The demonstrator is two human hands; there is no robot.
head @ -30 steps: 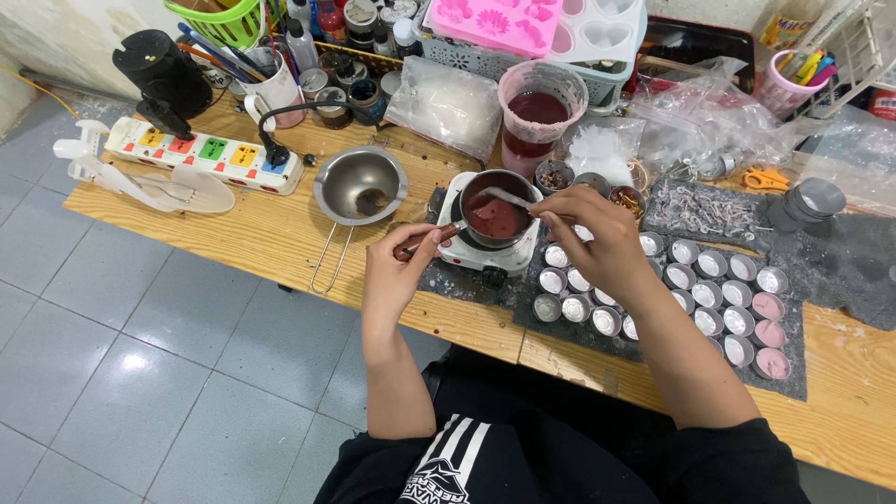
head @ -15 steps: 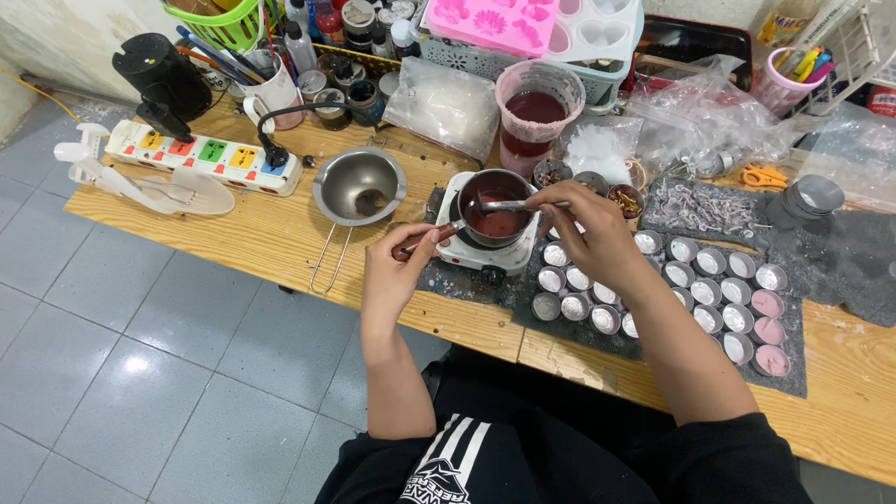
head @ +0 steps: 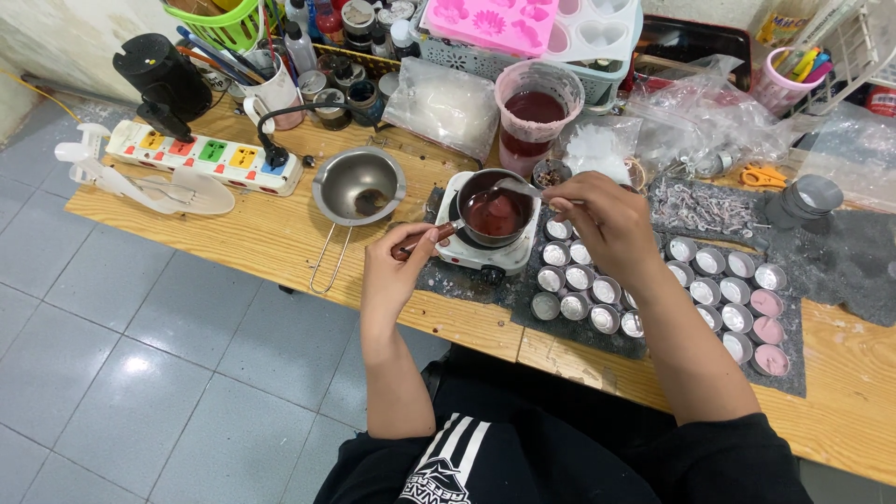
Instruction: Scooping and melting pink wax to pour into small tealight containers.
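Head cam looking down: my left hand (head: 397, 266) is pinched shut around the wooden handle of the small pot (head: 493, 213), which sits on the little white hotplate (head: 485, 252) and holds dark red liquid. My right hand (head: 602, 215) is closed on a spoon (head: 523, 189), tip over the pot. Rows of small metal cups (head: 597, 317) sit just beside the hotplate, near my right wrist.

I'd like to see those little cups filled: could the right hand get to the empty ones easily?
Probably yes. The right hand holds a spoon over the small pot, and the empty cups sit uncovered right beneath its wrist.
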